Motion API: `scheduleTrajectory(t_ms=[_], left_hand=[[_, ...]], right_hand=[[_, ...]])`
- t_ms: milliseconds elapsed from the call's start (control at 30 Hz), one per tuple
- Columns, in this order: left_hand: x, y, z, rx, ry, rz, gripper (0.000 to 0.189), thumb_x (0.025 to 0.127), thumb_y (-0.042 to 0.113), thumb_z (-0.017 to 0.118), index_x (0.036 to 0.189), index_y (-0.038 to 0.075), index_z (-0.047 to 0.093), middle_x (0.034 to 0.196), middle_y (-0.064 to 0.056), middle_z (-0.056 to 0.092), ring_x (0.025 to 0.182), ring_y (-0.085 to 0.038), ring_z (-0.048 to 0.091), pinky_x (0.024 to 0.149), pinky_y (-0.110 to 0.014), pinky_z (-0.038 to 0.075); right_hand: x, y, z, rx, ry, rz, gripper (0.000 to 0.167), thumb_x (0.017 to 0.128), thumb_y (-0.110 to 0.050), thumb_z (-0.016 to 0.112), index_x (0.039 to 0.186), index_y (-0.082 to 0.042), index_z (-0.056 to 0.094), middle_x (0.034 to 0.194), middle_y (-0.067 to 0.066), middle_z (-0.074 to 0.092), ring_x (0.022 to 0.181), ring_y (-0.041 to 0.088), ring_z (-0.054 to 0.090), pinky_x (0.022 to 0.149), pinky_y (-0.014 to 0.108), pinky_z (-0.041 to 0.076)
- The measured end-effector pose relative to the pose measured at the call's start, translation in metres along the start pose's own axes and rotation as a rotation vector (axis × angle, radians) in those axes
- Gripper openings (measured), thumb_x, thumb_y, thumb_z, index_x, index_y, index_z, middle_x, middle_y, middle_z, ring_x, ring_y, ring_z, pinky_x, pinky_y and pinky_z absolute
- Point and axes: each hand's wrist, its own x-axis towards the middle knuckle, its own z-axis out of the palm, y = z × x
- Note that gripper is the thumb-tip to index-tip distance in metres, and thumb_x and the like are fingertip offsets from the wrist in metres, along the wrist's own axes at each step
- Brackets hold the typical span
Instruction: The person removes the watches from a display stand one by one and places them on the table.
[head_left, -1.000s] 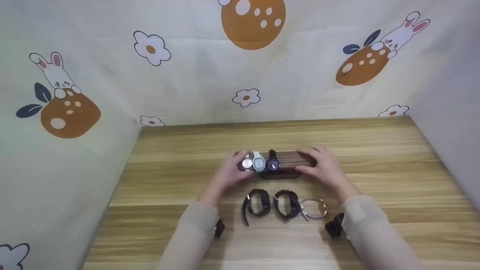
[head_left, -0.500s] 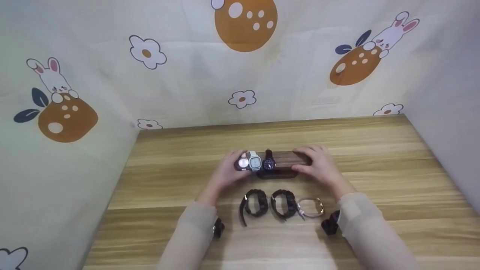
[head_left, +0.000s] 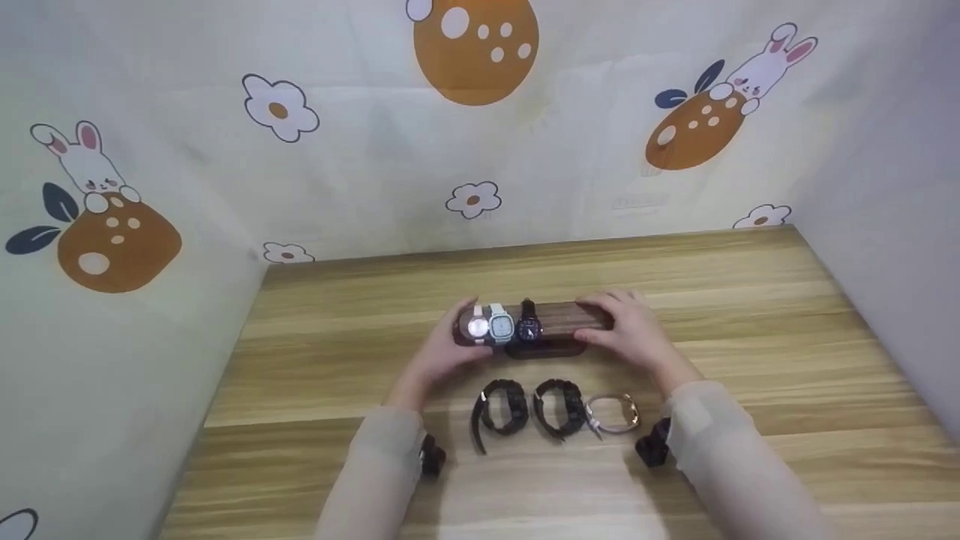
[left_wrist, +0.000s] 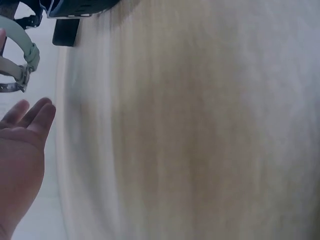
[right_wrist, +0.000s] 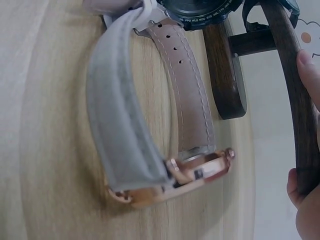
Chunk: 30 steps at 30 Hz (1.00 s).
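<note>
A dark wooden watch stand (head_left: 559, 321) bears a small pale-pink watch (head_left: 478, 325), a mint-green square watch (head_left: 501, 325) and a black watch (head_left: 529, 327). My left hand (head_left: 442, 346) is spread around the stand's left end, thumb in front and fingers behind. In the left wrist view its fingers (left_wrist: 42, 117) look straight, just short of the watch straps. My right hand (head_left: 626, 326) grips the bar's right end between thumb and fingers, as the right wrist view also shows. Nearer me lie two black watches (head_left: 517, 409) (head_left: 571, 407) and a pale-strapped, rose-gold watch (head_left: 634, 411).
The wood-grain table (head_left: 337, 360) meets a patterned cloth backdrop (head_left: 360, 165) at the back and sides. Small black wrist cameras (head_left: 431, 456) sit at both cuffs. The loose watches lie in a row between my forearms and the stand.
The head view has shifted, so everything sits slightly further left. My left hand has loosened and drawn back a little, showing more of the stand's left end. The right hand keeps its grip.
</note>
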Motion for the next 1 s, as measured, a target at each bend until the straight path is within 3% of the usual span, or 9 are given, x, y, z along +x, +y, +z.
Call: scheduleTrajectory(t_ms=[100, 333, 700, 867, 1000], left_hand=[[-0.0017, -0.0024, -0.0012, -0.062, 0.008, -0.006, 0.094, 0.067, 0.009, 0.081, 0.146, 0.018, 0.031, 0.147, -0.012, 0.034, 0.128, -0.033, 0.037, 0.108, -0.049, 0.026], [-0.0007, -0.0028, 0.0003, -0.117, 0.008, -0.019, 0.091, 0.068, 0.005, 0.079, 0.145, 0.019, 0.032, 0.146, -0.010, 0.035, 0.130, -0.031, 0.035, 0.109, -0.048, 0.025], [-0.0023, -0.0078, 0.0035, -0.205, 0.041, -0.036, 0.086, 0.068, 0.003, 0.078, 0.143, 0.014, 0.036, 0.140, -0.014, 0.042, 0.124, -0.033, 0.041, 0.105, -0.047, 0.032], [-0.0019, -0.0087, 0.0043, -0.235, 0.038, -0.031, 0.085, 0.069, 0.001, 0.077, 0.143, 0.013, 0.036, 0.142, -0.014, 0.040, 0.124, -0.033, 0.042, 0.105, -0.044, 0.034], [-0.0025, -0.0075, 0.0032, -0.246, 0.034, -0.027, 0.083, 0.069, 0.001, 0.077, 0.142, 0.011, 0.037, 0.143, -0.015, 0.038, 0.126, -0.033, 0.040, 0.106, -0.043, 0.032]], right_hand=[[0.0003, -0.0008, 0.0006, 0.008, -0.007, 0.000, 0.066, 0.074, -0.051, 0.070, 0.128, -0.017, 0.056, 0.131, 0.014, 0.052, 0.121, 0.034, 0.041, 0.108, 0.058, 0.017], [0.0000, 0.0003, -0.0007, 0.020, -0.010, 0.028, 0.066, 0.074, -0.052, 0.070, 0.128, -0.018, 0.056, 0.132, 0.012, 0.051, 0.119, 0.032, 0.041, 0.101, 0.056, 0.030], [0.0010, -0.0029, -0.0008, 0.020, -0.015, 0.044, 0.065, 0.074, -0.050, 0.072, 0.128, -0.018, 0.057, 0.131, 0.010, 0.051, 0.118, 0.032, 0.040, 0.099, 0.056, 0.032], [0.0010, -0.0019, -0.0005, 0.007, -0.006, 0.030, 0.063, 0.074, -0.046, 0.074, 0.128, -0.017, 0.057, 0.132, 0.011, 0.052, 0.121, 0.033, 0.041, 0.103, 0.057, 0.026], [0.0017, -0.0015, -0.0005, 0.008, -0.005, 0.028, 0.064, 0.073, -0.048, 0.073, 0.127, -0.019, 0.057, 0.131, 0.011, 0.053, 0.117, 0.032, 0.042, 0.100, 0.055, 0.030]])
